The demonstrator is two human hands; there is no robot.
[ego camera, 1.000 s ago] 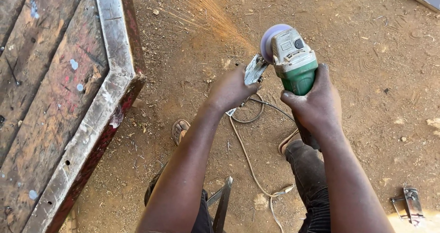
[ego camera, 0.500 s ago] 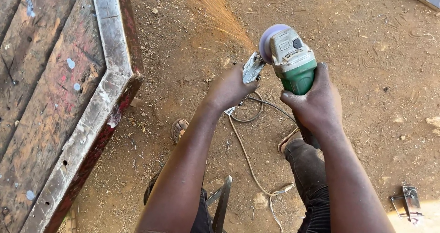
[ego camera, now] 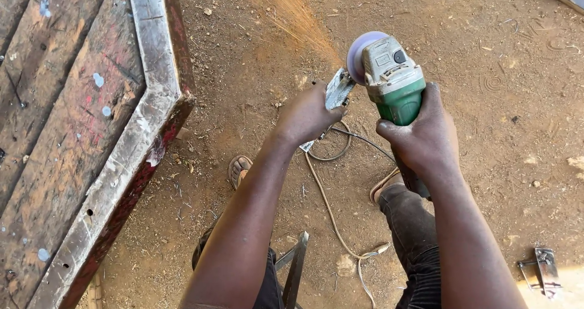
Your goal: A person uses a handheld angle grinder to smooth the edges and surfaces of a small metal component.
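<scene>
Change since earlier frame: little moves; both hands and tool hold the same pose, and the spark stream leans slightly more upward and left of the disc.
Right hand (ego camera: 426, 135): clenched around the green body of the angle grinder (ego camera: 392, 78).
Left hand (ego camera: 307, 114): grasping a small flat metal piece (ego camera: 337, 90), its edge pressed against the spinning disc (ego camera: 356, 56).
Position of work: metal piece sits just left of the grinder, touching the disc, above the dirt ground (ego camera: 499, 102).
Technique, judged: light steady pressure, fingers kept back from the disc, sparks (ego camera: 298, 17) directed away from the body.
Surroundings: power cord (ego camera: 331, 205) loops below the grinder, near the sandalled foot (ego camera: 239, 170); a wooden panel with metal frame (ego camera: 155, 108) lies well left of it; a metal bracket (ego camera: 544, 271) lies far below and right.
Obstruction: cord lies near the feet, a possible snag.
</scene>
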